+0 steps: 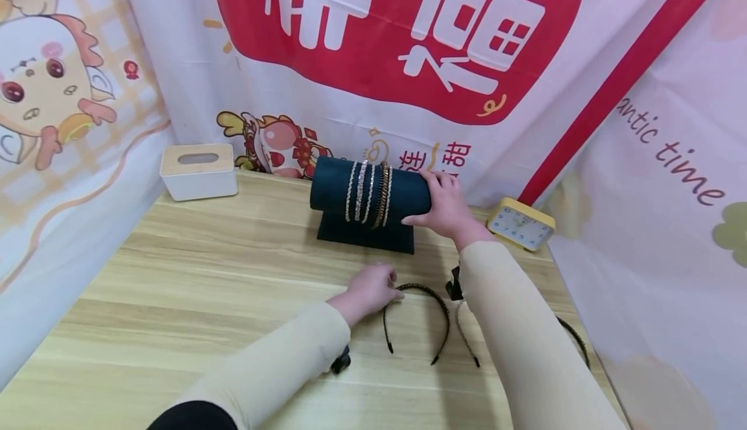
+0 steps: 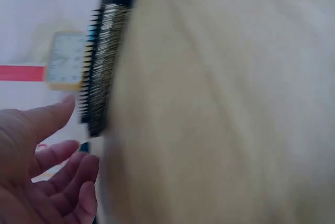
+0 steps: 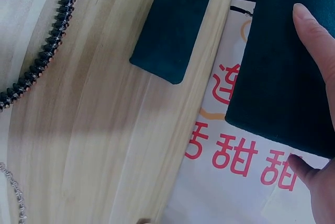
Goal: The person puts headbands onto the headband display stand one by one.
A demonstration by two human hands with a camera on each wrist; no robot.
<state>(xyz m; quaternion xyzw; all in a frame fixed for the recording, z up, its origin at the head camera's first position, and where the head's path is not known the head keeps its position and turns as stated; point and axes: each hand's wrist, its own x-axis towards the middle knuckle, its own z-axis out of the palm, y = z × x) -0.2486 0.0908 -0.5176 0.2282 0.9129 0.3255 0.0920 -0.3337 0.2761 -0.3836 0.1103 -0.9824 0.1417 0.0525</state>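
- While the right hand grips the right end of the dark teal roll, thumb across its front and fingers over the top, an even, light hold should serve best: enough to steady the roll without tipping its base.
- The five slim bands round the roll sit to the left of that grip; leaving the thumb clear of the nearest one should spare it from being pushed along.
- The left hand is at the upper left of the dark headband, fingers loosely bent, with a gap between thumb and fingertips. It holds nothing that shows; whether it touches the headband I cannot tell.
- That headband is on the table, in front of the roll, its ends pointing towards the person. Its edge looks toothed, so a pinch on the plain flat faces would likely be surer than one on the teeth.
- A second, paler headband is just beside it, partly hidden by the right sleeve. Drawing the dark one away to the left before raising it would probably avoid a snag.
- Holding the right forearm high helps too, since its cuff hangs over that pair.
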